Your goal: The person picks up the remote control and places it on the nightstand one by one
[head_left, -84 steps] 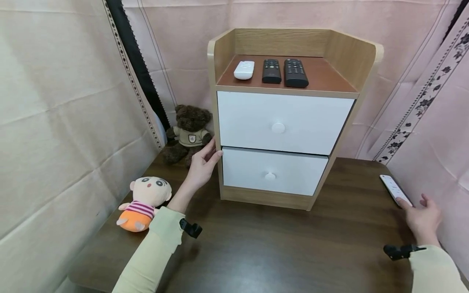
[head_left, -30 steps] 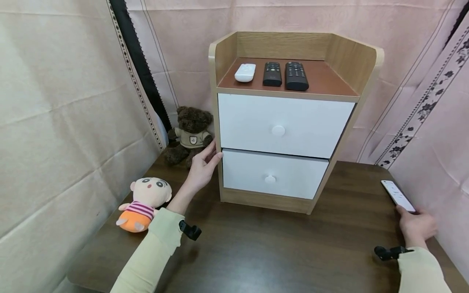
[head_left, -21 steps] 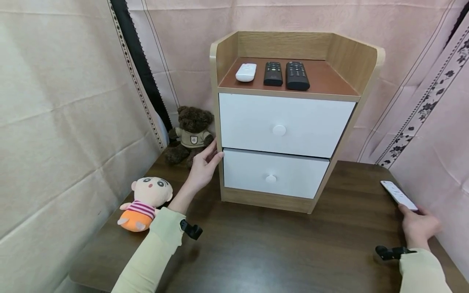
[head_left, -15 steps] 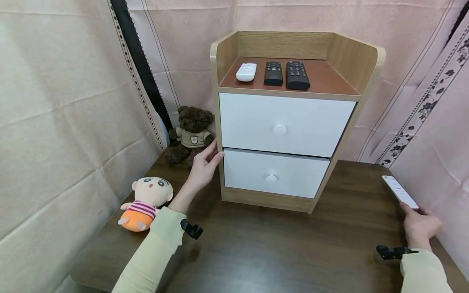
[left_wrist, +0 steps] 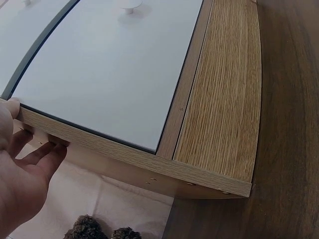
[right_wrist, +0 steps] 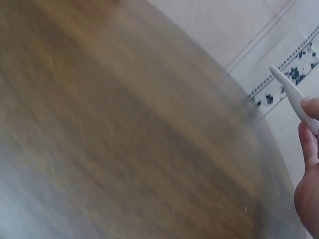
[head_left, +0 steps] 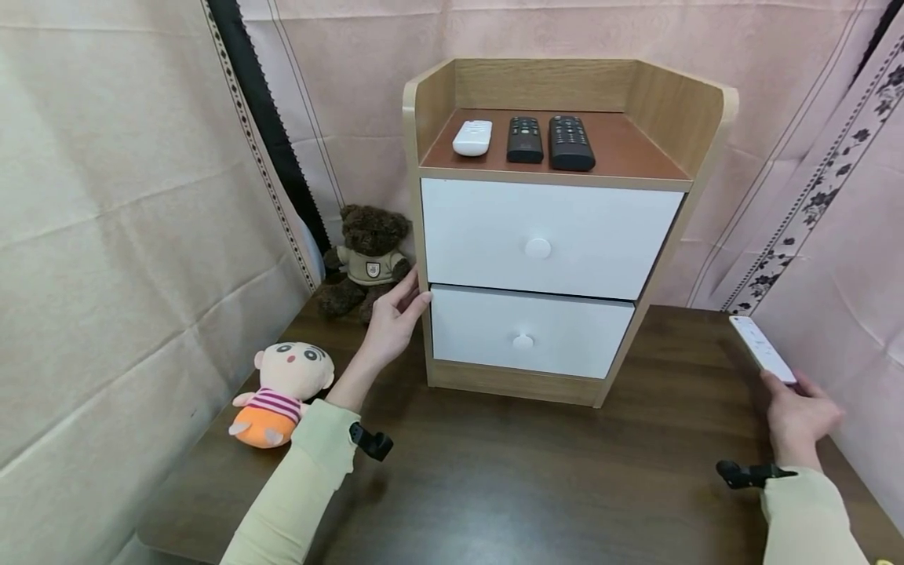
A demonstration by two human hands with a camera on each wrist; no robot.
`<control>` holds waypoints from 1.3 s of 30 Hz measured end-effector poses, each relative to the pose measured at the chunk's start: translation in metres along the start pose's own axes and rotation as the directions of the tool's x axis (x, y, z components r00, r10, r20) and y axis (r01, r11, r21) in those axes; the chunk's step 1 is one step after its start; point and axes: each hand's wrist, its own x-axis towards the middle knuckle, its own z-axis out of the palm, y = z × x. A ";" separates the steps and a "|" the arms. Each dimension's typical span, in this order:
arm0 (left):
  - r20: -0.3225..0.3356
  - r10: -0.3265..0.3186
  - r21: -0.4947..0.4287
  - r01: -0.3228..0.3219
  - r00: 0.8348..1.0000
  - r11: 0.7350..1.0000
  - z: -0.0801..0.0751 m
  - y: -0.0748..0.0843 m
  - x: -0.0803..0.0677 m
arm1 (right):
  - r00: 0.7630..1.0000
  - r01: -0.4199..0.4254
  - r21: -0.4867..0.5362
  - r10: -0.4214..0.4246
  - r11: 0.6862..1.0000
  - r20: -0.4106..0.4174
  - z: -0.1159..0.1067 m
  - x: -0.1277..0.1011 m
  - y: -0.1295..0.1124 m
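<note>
Right hand (head_left: 801, 420) is pinching the near end of a slim white remote (head_left: 761, 359), lifted off the worktop (head_left: 537, 471) right of the cabinet (head_left: 558, 227), likely light, rigid, slick, better gripped mid-body, while left hand (head_left: 391, 322) is resting open-fingered against the cabinet's left edge.

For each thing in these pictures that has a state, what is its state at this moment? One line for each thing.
Upper drawer: closed.
Lower drawer: closed.
White remote: pinched at its near end by the right hand, raised off the table.
Left hand: fingers straight, resting on the side of the cabinet.
Three remotes on top: lying flat, side by side.
Teddy bear: sitting upright.
Doll: lying on the table.
</note>
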 end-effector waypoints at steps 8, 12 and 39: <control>0.011 -0.026 0.004 0.026 1.000 1.000 0.001 0.008 -0.001 | 1.000 -0.010 0.083 0.008 0.997 0.020 0.009 -0.013 -0.016; 0.022 -0.025 0.019 0.025 0.999 1.000 0.002 0.028 -0.006 | 0.999 0.017 0.080 -0.021 0.997 0.039 0.010 -0.021 -0.027; 0.004 -0.017 0.020 0.017 1.000 1.000 0.001 -0.001 0.003 | 0.910 0.353 0.530 -0.415 0.771 -0.003 0.019 -0.103 -0.128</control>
